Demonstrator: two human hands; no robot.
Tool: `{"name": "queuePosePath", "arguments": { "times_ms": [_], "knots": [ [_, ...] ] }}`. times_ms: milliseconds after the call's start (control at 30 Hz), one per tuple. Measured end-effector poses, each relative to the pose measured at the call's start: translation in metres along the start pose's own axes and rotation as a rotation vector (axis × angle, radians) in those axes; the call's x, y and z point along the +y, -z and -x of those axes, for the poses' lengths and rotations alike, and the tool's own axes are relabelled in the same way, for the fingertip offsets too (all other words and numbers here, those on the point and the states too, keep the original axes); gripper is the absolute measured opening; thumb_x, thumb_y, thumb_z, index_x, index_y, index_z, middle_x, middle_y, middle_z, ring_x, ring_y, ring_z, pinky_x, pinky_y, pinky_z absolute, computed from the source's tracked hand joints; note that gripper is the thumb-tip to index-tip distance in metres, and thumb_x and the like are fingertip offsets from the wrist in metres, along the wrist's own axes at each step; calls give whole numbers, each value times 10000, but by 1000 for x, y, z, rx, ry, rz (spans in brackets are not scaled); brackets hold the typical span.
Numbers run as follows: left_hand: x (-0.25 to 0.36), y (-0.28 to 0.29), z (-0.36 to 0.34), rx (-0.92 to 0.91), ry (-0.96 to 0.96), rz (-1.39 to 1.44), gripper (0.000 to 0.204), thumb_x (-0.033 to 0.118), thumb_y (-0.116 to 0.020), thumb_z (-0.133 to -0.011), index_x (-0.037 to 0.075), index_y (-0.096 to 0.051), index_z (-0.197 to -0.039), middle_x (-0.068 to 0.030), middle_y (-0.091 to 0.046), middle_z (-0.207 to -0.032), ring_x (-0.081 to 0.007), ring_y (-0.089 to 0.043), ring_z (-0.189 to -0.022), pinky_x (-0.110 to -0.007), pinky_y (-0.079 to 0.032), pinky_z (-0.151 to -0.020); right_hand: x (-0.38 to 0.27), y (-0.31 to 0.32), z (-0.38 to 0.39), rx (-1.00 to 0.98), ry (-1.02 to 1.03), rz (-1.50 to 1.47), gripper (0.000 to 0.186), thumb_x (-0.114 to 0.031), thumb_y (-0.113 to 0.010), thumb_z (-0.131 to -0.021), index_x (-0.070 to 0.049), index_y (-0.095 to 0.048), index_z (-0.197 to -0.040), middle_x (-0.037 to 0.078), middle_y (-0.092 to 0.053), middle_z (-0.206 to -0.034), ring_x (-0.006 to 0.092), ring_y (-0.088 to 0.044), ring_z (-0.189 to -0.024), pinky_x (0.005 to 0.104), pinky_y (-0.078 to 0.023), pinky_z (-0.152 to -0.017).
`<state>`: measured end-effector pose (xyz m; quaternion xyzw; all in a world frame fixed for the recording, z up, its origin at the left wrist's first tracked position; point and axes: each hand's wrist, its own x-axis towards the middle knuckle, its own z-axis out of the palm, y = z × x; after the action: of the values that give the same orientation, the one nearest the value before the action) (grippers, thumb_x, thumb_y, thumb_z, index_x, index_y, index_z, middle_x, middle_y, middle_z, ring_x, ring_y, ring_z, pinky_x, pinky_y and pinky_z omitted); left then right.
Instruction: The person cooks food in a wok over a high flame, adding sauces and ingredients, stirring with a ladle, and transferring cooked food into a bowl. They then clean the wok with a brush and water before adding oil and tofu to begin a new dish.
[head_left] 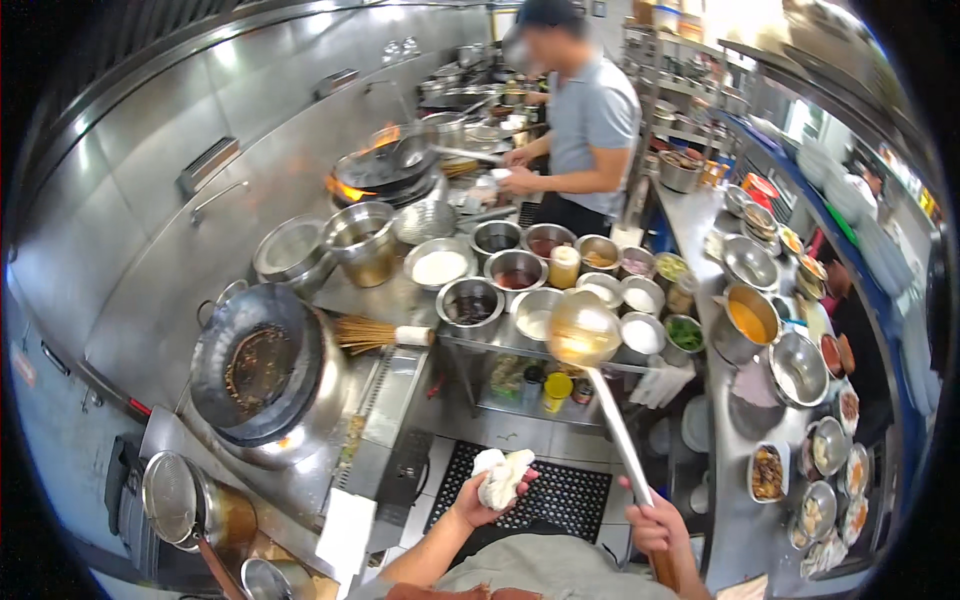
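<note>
In my left hand (pixel 476 502) is a crumpled white cloth (pixel 504 478), held over the floor mat in front of me. My right hand (pixel 660 526) is wrapped round the handle of a long metal ladle (pixel 615 415). The ladle's bowl reaches forward among metal bowls of seasonings, near a bowl of white powder (pixel 642 333) and one of chopped greens (pixel 684 333); whether it touches any is unclear. To my left a dark wok (pixel 225 350) sits on the range with brown bits and liquid inside. A bamboo brush (pixel 365 331) lies beside it.
A co-worker (pixel 595 130) stands ahead, holding a ladle near a wok (pixel 375 170) with flames around it. A pot with a strainer (pixel 180 495) stands at the near left. The right counter (pixel 690 225) carries bowls and plated food. A black mat (pixel 575 497) covers part of the floor.
</note>
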<state>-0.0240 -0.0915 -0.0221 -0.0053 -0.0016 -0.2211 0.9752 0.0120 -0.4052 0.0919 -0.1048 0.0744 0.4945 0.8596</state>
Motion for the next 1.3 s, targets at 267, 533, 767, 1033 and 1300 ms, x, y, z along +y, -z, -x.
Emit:
{"name": "queuePosePath", "arguments": {
  "times_ms": [267, 533, 767, 1033, 1300],
  "knots": [
    [109, -29, 126, -1, -504, 168, 488, 310, -510, -772, -18, -502, -1134, -274, -467, -1133, -339, -509, -922, -390, -510, -707, 67, -204, -367, -417, -293, 555, 364, -67, -502, -861, 13, -433, -1210, 14, -463, -727, 27, -389, -521, 156, -321, -367],
    [65, -48, 219, 635, -1304, -282, 745, 486, -582, -580, 108, -452, -1209, -213, -494, -1156, -336, -498, -1048, -486, -402, -854, 166, -232, -568, -401, -588, 871, 195, -61, -523, -835, -15, -481, -1021, -10, -404, -591, 35, -366, -409, 167, -284, -329],
    [12, -52, 178, 1036, -1664, -153, 847, 557, -610, -650, 63, -356, -1289, -220, -491, -1163, -343, -527, -1002, -521, -469, -759, 258, -303, -812, -803, -195, 2563, 117, -59, -598, -721, 4, -500, -728, 85, -528, -567, 180, -525, -453, 329, -407, -403],
    [-49, 21, 139, 1207, -1513, 55, 653, 424, -613, -721, 7, -442, -1192, -194, -582, -951, -271, -599, -752, -407, -507, -641, 264, -322, -909, -781, -639, 2584, 114, -79, -598, -686, -16, -534, -615, 65, -506, -491, 173, -511, -418, 340, -403, -392],
    [1, -38, 127, 1870, -1450, -332, 484, 213, -694, -708, 41, -520, -1126, -142, -600, -984, -238, -578, -865, -336, -466, -759, 157, -196, -831, -425, 259, 2136, 368, -39, -526, -731, 35, -399, -1068, 116, -543, -569, 190, -508, -401, 328, -409, -381]
  ]
}}
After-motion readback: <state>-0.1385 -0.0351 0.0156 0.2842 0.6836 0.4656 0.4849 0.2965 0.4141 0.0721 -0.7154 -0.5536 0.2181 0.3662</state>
